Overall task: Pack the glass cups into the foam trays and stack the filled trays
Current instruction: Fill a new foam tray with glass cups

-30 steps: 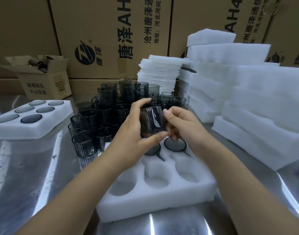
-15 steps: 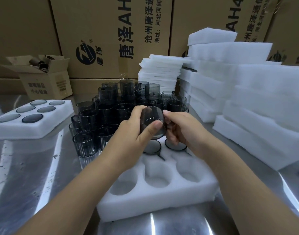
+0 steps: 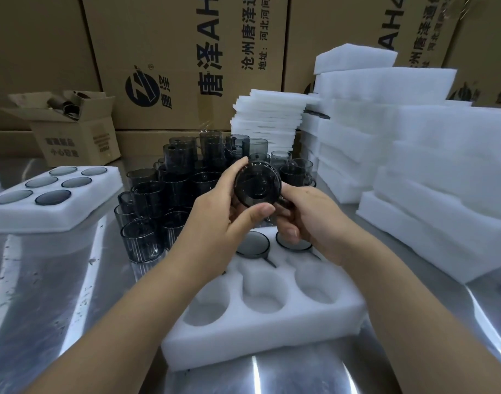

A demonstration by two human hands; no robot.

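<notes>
I hold one smoky grey glass cup (image 3: 257, 182) in the air with its round end turned toward me. My left hand (image 3: 215, 223) grips it with thumb below and fingers over the top. My right hand (image 3: 309, 220) holds its right side, where the handle is hidden. Below them lies a white foam tray (image 3: 272, 328) with two cups (image 3: 252, 245) seated in its far holes and three near holes bare. A cluster of loose grey cups (image 3: 169, 194) stands behind the tray. A filled foam tray (image 3: 53, 211) sits at the left.
Stacks of white foam trays (image 3: 442, 172) fill the right side, with a pile of thin foam sheets (image 3: 267, 123) behind the cups. Large cardboard boxes (image 3: 186, 52) wall the back. A small opened carton (image 3: 73, 132) stands at the back left on the steel table (image 3: 44, 308).
The held cup has been tipped from side-on until its round end faces me, and both hands lifted it slightly.
</notes>
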